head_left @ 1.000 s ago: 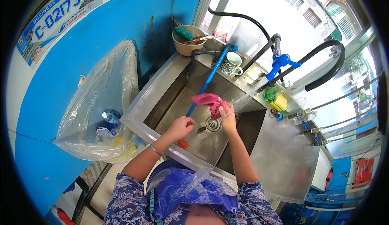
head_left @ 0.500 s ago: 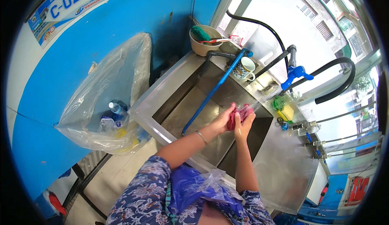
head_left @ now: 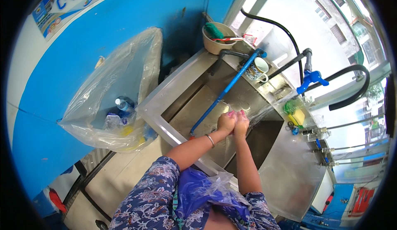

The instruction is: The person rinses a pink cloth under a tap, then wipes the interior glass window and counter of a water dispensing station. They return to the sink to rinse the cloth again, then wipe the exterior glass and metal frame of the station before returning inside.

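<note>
My left hand (head_left: 225, 124) and my right hand (head_left: 242, 126) are pressed together, fingers closed round a pink cloth (head_left: 232, 114), which shows only in small patches between them. They are over the steel sink (head_left: 190, 66). A thin stream of water (head_left: 268, 109) runs toward them from the upper right, below a blue tap handle (head_left: 312, 79). A blue pipe (head_left: 225, 91) slants down into the basin just left of my hands.
A bowl with brushes (head_left: 215, 43) and a patterned mug (head_left: 256, 71) stand at the sink's back. A yellow sponge (head_left: 297, 118) and valves (head_left: 313, 134) line the right ledge. A clear plastic bag with bottles (head_left: 89, 93) hangs left, by the blue wall (head_left: 53, 85).
My left hand has moved up to join my right on the cloth. The cloth has been bunched small, and both hands have come into the water stream. The view has shifted.
</note>
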### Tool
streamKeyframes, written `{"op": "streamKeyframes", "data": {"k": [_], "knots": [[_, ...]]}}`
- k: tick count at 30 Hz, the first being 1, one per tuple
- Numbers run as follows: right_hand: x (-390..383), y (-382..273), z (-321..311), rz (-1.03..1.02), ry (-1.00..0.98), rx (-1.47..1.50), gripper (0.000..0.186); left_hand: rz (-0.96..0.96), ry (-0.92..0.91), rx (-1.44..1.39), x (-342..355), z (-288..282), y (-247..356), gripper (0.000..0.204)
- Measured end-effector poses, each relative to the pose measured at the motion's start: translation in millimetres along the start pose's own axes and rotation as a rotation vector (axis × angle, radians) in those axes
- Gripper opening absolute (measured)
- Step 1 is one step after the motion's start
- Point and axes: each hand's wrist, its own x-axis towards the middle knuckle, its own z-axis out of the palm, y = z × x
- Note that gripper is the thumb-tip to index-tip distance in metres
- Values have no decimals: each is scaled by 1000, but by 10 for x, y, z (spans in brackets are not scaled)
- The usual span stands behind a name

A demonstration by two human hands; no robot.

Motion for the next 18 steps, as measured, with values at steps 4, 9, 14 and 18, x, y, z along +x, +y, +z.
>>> {"op": "streamKeyframes", "data": {"k": [4,9,14,18], "knots": [[-185,-98,-176,104,-285,92,45,184,-66,77,-63,-621,69,32],[-572,-572,-480,-24,-502,206,33,491,-232,166,-88,-2102,387,29],[-960,-1015,-60,-339,-683,37,24,279,-149,-8,-394,-3042,747,23],[-1282,-1187,770,-530,-896,-481,32,282,166,-86,-342,-3600,487,29]]}}
